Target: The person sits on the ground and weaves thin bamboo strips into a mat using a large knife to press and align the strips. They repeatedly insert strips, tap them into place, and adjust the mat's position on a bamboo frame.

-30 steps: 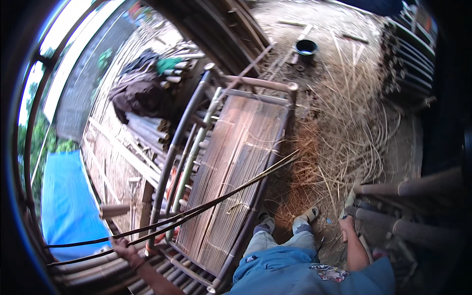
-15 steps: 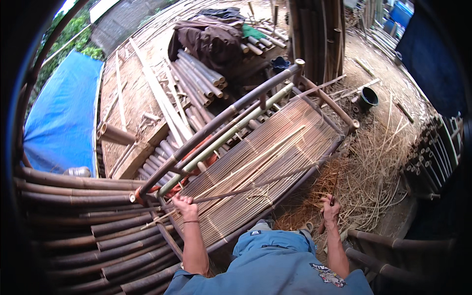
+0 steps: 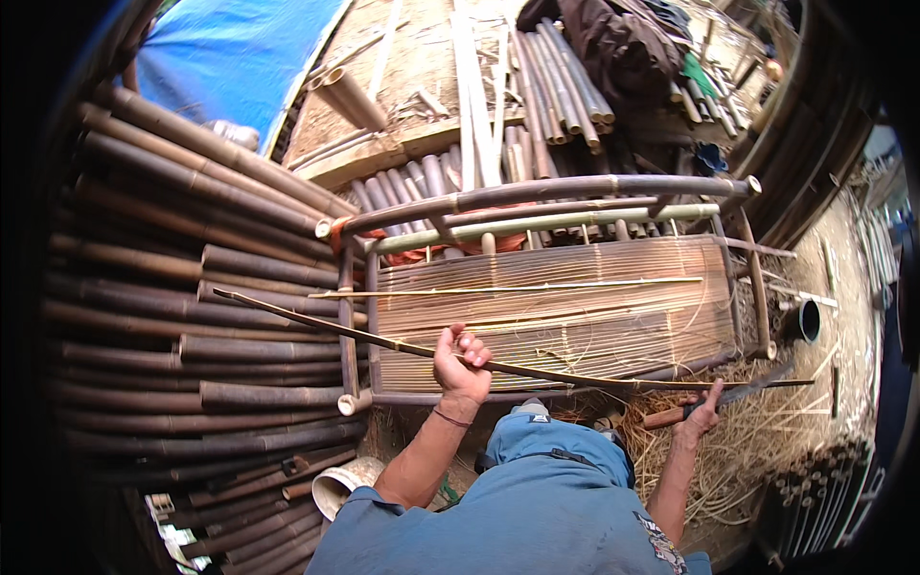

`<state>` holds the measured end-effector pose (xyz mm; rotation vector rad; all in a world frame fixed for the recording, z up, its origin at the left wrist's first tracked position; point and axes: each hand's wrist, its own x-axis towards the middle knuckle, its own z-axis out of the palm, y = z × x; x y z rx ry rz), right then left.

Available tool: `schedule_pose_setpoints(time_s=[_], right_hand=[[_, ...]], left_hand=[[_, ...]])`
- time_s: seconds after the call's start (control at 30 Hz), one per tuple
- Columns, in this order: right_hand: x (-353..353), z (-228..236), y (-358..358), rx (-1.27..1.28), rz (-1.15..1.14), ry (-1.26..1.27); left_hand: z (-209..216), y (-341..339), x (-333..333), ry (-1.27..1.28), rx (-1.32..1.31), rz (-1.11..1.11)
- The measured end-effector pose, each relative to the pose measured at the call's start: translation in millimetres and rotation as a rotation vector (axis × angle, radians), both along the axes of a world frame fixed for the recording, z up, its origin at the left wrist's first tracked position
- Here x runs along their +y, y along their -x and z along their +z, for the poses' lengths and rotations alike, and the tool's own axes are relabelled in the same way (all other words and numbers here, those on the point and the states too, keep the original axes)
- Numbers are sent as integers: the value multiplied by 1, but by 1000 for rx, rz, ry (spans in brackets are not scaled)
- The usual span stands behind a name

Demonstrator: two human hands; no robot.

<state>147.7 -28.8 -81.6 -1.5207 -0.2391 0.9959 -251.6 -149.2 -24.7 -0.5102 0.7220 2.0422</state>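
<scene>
A long, dark bamboo strip (image 3: 548, 372) slants across the front of a bamboo bench (image 3: 623, 335) with a slatted seat. My left hand (image 3: 462, 366) has its fingers curled loosely round the strip near its middle. Toward the right end, my right hand (image 3: 704, 412) grips a knife (image 3: 663, 419), its wooden handle jutting out to the left and its blade pointing right. The raised forefinger of that hand meets the strip, just above the blade. A thin pale strip (image 3: 537, 287) lies lengthwise on the slats.
Stacked dark bamboo poles (image 3: 268, 344) fill the left side. Behind the bench lie more cut poles (image 3: 565, 81) beside a blue tarp (image 3: 230, 62). A black bucket (image 3: 803, 321) stands at right, above loose shavings (image 3: 738, 460); a white bucket (image 3: 347, 484) is near my left elbow.
My view has turned, so the bench now lies nearly level. The dark strip has shifted right, and my right hand has come up to it with the knife.
</scene>
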Motion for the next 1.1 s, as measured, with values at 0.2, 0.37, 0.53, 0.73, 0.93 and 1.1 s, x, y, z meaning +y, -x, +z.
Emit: schedule_pose_setpoints(time_s=[0.2,0.37,0.53,0.73,0.93,1.1], right_hand=[[47,0,-32,173,102,-133],[79,25,-50,136,123,-128],[125,79,-54,86,78,-243],[120,140,-152,-1092,382,-200],[80,99,-147,-1580,327,-464],[18,112,-93,-1622,708,-442]], left_hand=[[-17,-41,-48,288,8,-741],[76,-110,4,-24,2022,-1181],[-7,-117,101,-166,1494,-2050],[30,-195,128,-147,970,-1637],[49,-255,151,-181,1292,-1534],[66,-284,149,-138,1599,-1260]])
